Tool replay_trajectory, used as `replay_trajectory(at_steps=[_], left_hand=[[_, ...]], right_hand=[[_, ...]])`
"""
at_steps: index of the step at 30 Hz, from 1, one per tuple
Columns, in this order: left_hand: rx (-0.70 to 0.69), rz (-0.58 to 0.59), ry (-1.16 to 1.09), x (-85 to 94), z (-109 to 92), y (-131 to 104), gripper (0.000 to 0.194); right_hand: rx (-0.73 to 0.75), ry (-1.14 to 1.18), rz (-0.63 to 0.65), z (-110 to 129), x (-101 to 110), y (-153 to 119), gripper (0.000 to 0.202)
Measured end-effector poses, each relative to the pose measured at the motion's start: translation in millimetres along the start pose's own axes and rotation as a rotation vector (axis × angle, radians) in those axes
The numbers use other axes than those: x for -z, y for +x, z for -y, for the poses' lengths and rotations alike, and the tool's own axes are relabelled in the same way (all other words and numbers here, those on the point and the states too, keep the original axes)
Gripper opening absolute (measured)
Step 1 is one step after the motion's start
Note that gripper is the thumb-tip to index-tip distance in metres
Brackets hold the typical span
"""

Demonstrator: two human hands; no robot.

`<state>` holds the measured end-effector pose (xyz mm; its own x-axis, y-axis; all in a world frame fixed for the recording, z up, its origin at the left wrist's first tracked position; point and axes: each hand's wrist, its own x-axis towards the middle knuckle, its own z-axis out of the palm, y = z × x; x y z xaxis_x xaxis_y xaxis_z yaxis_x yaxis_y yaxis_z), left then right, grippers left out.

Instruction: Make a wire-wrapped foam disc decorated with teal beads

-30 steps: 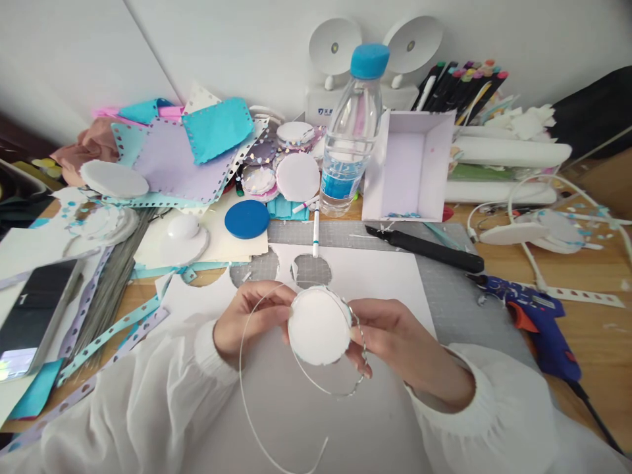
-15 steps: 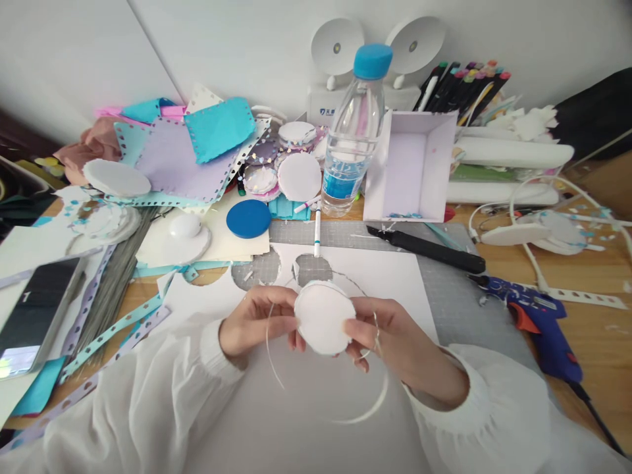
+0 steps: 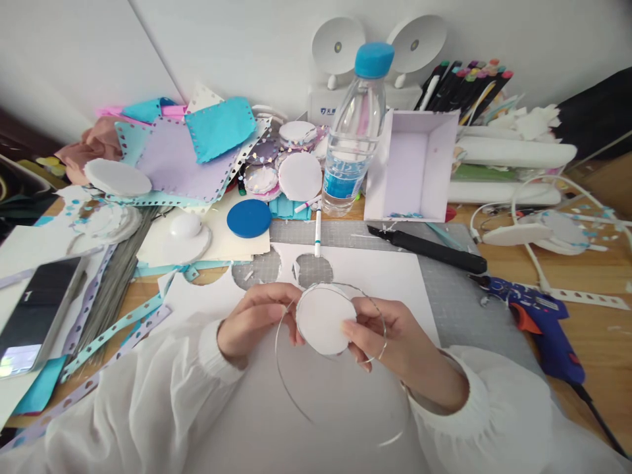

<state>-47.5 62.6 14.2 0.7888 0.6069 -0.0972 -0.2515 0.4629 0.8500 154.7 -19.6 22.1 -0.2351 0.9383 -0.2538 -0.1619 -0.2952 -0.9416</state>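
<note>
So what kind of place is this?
It looks like a craft work table, though I can't see the whole room: there's a blue glue gun, a grey cutting mat and a white sheet with round pieces cut out.

Shows a dark blue shield emblem on the white housing of the twin-head emergency light (image 3: 320, 99); reads apparently 天 just right of it, then runs on, partly hidden behind the water bottle (image 3: 356, 125). Bears large white characters on the bottle's blue label (image 3: 340, 181), too blurred to make out. Shows one small pale mark, like 1 or 7, on the dark smartphone (image 3: 47, 289). Carries pale markings on the blue glue gun (image 3: 553, 329), illegible.
</note>
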Motion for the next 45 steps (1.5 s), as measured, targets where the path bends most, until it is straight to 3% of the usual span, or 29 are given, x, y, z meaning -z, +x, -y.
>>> replay_trajectory(at_steps=[7, 13, 21, 25, 27, 29, 31, 34, 39, 45], left_hand=[[-0.132, -0.100, 0.077, -3.3, -1.9, 1.4, 0.008], [-0.108, -0.062, 0.132, -1.1, -1.1, 0.1, 0.013], [-0.045, -0.121, 0.154, -5.6, 0.7, -1.0, 0.033], [-0.094, -0.187, 0.187, -6.3, 3.1, -0.7, 0.047], [-0.146, -0.197, 0.233, -7.0, 2.9, -0.8, 0.044], [-0.174, -0.144, 0.297, -8.8, 1.5, -1.3, 0.029], [-0.138, -0.080, 0.370, -11.2, -0.5, -2.2, 0.032], [-0.043, -0.075, 0.407, -12.9, -2.5, -4.4, 0.017], [0.065, -0.096, 0.274, -9.5, -2.2, -8.7, 0.021], [0.151, -0.096, 0.192, -10.6, -3.0, -10.4, 0.019]], right_hand=[[0.041, 0.021, -0.107, -2.1, 1.4, -0.9, 0.030], [0.053, 0.056, -0.129, -5.4, 3.2, -0.6, 0.030], [0.014, 0.007, -0.032, -1.1, -1.7, -2.5, 0.030], [0.013, -0.005, 0.012, 1.3, -3.2, -3.7, 0.029], [0.017, -0.026, 0.007, 1.5, -4.4, -3.7, 0.028], [0.024, -0.067, -0.007, 1.1, -6.3, -3.2, 0.029], [0.025, -0.099, -0.007, 0.4, -8.6, -2.3, 0.031], [-0.016, -0.010, 0.045, 0.5, -10.7, -0.7, 0.026], [-0.159, 0.347, 0.183, 5.5, -8.1, 1.2, 0.024], [-0.291, 0.390, 0.223, 8.1, -8.3, 0.1, 0.017]])
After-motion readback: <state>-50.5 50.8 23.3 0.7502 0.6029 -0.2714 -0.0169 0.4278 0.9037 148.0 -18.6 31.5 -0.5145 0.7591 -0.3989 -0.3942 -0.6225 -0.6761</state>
